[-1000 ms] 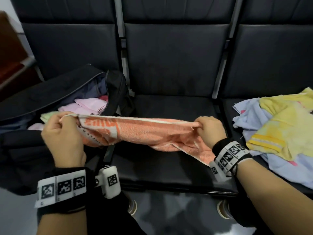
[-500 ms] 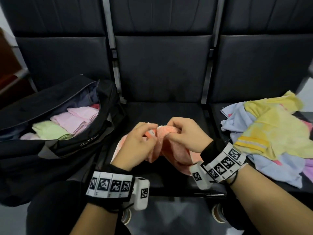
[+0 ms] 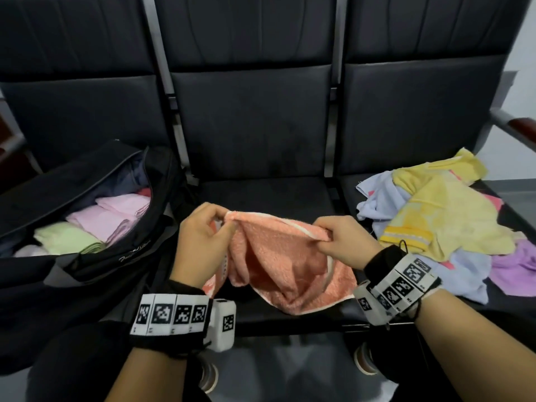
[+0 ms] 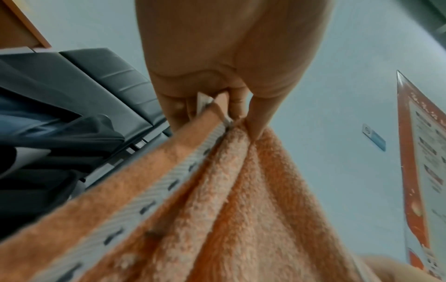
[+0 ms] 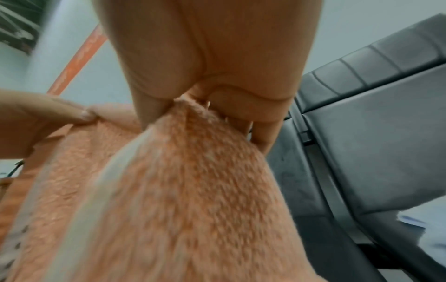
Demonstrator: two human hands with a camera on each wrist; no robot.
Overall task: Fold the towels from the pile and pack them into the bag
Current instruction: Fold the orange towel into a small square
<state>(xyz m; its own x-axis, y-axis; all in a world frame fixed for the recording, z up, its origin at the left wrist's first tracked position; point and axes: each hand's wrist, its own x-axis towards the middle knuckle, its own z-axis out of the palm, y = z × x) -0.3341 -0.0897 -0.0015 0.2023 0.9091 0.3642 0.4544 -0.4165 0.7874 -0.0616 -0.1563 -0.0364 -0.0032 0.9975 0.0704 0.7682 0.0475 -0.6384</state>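
Note:
An orange towel (image 3: 278,256) with a pale border hangs doubled over the middle seat, held by its top edge. My left hand (image 3: 203,239) pinches the left end of that edge; in the left wrist view the fingers (image 4: 217,106) clamp the towel (image 4: 217,190) at its border. My right hand (image 3: 345,242) pinches the right end, and the right wrist view shows the towel (image 5: 193,190) bunched in that hand (image 5: 193,106). An open black bag (image 3: 87,256) on the left seat holds folded pink and green towels (image 3: 87,227). A loose pile of towels (image 3: 441,224) lies on the right seat.
The row of black seats has metal dividers (image 3: 333,140) between the backrests. The middle seat cushion (image 3: 261,192) lies bare behind the towel. A wooden armrest (image 3: 519,126) sticks out at the far right. My shoes (image 3: 365,361) and the grey floor show below.
The towel was stretched wide between my hands, then both hands came together at the middle. Now they have drawn apart again, holding the doubled towel by its top edge.

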